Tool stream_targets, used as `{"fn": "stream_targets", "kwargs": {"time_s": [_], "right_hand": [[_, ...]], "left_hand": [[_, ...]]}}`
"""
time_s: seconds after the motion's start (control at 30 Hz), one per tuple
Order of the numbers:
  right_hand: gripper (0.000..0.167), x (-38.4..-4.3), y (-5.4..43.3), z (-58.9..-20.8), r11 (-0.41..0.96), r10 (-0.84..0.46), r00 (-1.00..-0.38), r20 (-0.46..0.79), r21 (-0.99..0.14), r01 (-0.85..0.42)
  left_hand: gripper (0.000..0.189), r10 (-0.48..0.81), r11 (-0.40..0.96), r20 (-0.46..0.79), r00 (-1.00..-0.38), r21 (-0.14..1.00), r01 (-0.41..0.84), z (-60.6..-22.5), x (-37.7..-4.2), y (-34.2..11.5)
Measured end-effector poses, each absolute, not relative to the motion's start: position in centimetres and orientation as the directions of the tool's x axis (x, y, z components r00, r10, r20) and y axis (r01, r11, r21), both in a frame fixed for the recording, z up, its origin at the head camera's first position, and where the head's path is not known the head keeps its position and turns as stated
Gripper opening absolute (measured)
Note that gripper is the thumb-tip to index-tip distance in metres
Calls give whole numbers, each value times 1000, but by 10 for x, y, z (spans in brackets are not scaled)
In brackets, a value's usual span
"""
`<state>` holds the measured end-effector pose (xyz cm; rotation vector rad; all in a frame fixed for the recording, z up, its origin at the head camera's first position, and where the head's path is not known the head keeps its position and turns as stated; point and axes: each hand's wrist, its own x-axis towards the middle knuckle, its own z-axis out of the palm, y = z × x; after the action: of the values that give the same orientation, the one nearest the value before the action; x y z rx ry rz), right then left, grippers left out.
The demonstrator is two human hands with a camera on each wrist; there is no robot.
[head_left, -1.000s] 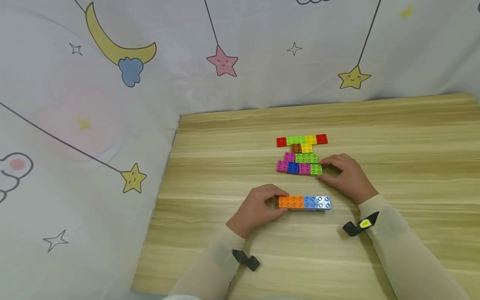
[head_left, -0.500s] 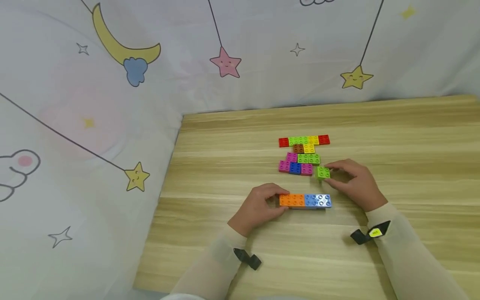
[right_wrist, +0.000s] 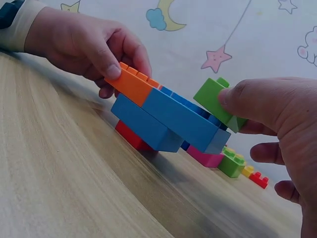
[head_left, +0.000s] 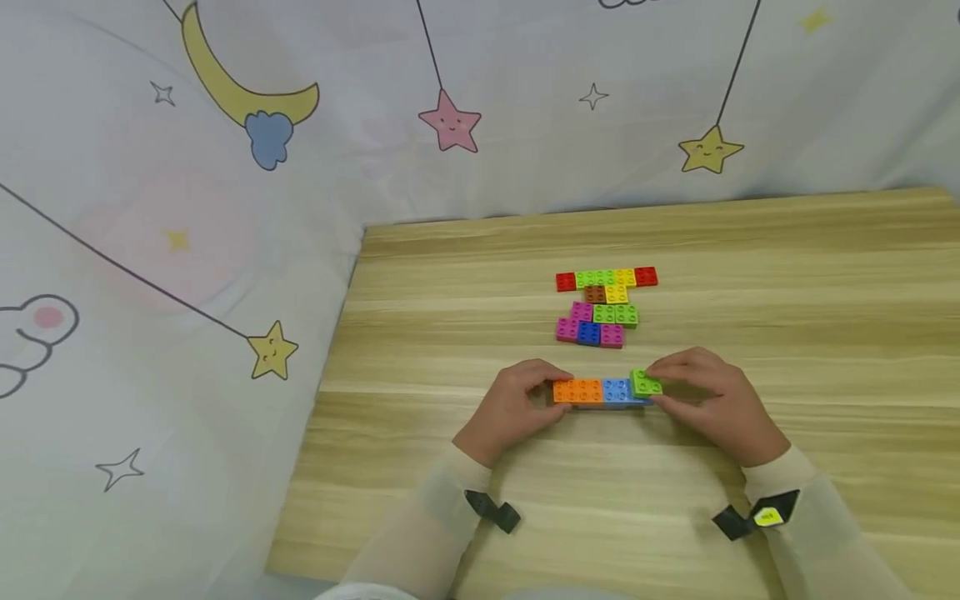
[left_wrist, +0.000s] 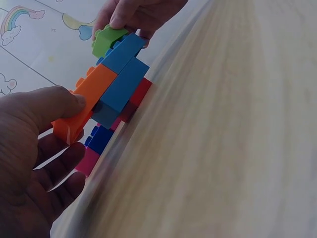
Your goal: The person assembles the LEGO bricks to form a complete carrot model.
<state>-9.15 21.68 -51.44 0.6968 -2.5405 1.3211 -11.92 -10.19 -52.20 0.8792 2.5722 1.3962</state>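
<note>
My left hand [head_left: 510,410] pinches the left end of an orange toy building brick [head_left: 578,391], thumb in front and fingers behind. Beside it, in the same top layer, sits a blue brick [right_wrist: 183,119]. Both rest over a lower blue brick [right_wrist: 146,124], which stands on a red brick [right_wrist: 130,136] on the table. With thumb and fingers, my right hand [head_left: 722,406] grips a small lime-green brick [head_left: 642,384] at the right end of the top blue brick. In the right wrist view the green brick is tilted over the studs there.
Behind the stack lie loose bricks in short rows: pink bricks [head_left: 611,335] with a dark blue brick [head_left: 588,333], lime-green bricks [head_left: 615,314], a brown brick [head_left: 595,294], yellow ones and red bricks [head_left: 646,276]. A patterned cloth [head_left: 525,167] hangs behind the wooden table [head_left: 450,292].
My right hand has taken the lime-green brick from the right end of the front row and brought it toward me, over the stack's right end. My left hand keeps holding the orange brick.
</note>
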Motion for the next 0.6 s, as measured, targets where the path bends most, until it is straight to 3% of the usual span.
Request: {"fn": "stream_targets", "kwargs": {"time_s": [0.6], "right_hand": [[38, -87, 210, -511, 471, -289, -901, 324, -771, -429]], "left_hand": [[35, 525, 438, 174, -833, 784, 440, -523, -120, -103]]}}
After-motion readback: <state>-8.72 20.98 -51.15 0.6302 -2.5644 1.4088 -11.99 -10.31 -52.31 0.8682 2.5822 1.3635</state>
